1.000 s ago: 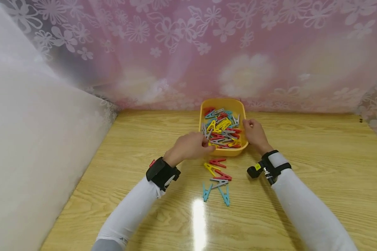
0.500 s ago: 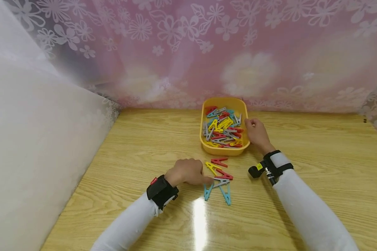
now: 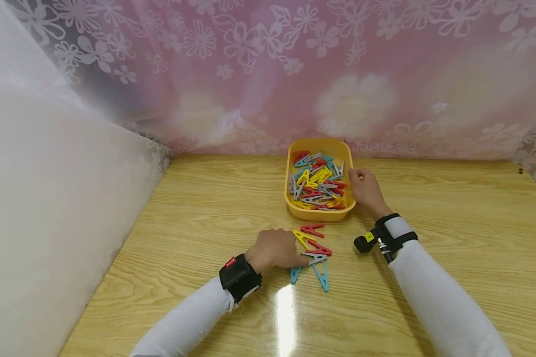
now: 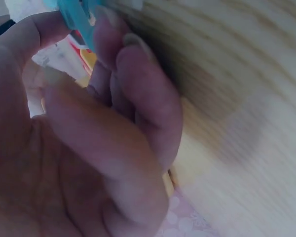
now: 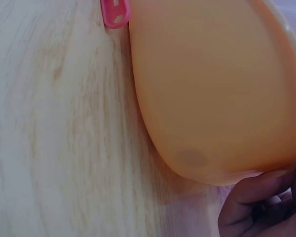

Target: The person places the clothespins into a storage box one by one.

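My left hand point(image 3: 274, 250) is low over the table and pinches a light blue clothespin point(image 4: 78, 19) between thumb and fingertips, as the left wrist view shows. In the head view that clothespin point(image 3: 296, 274) is partly covered by the hand. Right beside its fingers lies a grey clothespin point(image 3: 317, 258). My right hand point(image 3: 367, 192) grips the right side of a yellow plastic basket point(image 3: 319, 214), which holds many red, yellow, grey and blue clothespins point(image 3: 319, 176). In the right wrist view, the right hand's fingers point(image 5: 259, 192) are at the basket's wall point(image 5: 212, 89).
In front of the basket, a red clothespin point(image 3: 312, 230), a yellow one point(image 3: 302, 238), another red one point(image 3: 320, 248) and a second blue one point(image 3: 324, 278) lie on the wooden table point(image 3: 196, 208). A pink floral curtain point(image 3: 268, 99) hangs behind; white cloth point(image 3: 49, 198) stands at left.
My left hand has come down from the basket's near left edge to the clothespins on the table, then shifted slightly right onto the blue one. My right hand stays on the basket.
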Available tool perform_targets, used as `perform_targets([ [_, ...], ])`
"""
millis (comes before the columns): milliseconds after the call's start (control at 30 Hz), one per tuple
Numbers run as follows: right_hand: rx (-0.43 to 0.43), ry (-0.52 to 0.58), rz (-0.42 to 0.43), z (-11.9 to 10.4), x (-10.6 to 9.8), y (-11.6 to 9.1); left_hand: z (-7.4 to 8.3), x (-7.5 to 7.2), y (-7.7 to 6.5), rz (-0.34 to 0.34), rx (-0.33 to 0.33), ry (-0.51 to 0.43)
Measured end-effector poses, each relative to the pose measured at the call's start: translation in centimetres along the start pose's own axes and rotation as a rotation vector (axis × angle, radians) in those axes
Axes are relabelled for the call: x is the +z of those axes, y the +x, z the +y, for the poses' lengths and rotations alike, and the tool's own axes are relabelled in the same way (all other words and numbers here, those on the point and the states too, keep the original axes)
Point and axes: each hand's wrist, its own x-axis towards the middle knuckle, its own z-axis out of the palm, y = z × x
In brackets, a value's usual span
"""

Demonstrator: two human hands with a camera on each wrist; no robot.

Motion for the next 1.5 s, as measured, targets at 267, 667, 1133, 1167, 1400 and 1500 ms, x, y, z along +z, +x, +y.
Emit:
perform_targets([
  [267,0.024,0.008,0.004,0.0,-0.1,0.0,-0.1,0.0,0.1,0.006,-0.012,-0.031],
  [667,0.03,0.005,0.006,-0.1,0.0,0.1,-1.2,-7.1,-1.4,0.162,0.119,-0.218],
  [1133,0.021,0.012,-0.012,-0.2,0.0,-0.1,-0.2,-14.5,5.2,0.365,0.052,-0.23],
  [1167,0.022,0.014,-0.014,-0.2,0.0,-0.1,-0.1,-14.5,5.7,0.374,0.048,-0.23],
  [1400,0.018,0.03,-0.017,-0.1,0.0,0.1,-0.5,-13.3,7.1,0.439,0.022,-0.252],
  [1500,0.004,0.025,-0.004,0.1,-0.2,0.2,-0.8,-12.9,7.3,0.437,0.016,-0.227],
])
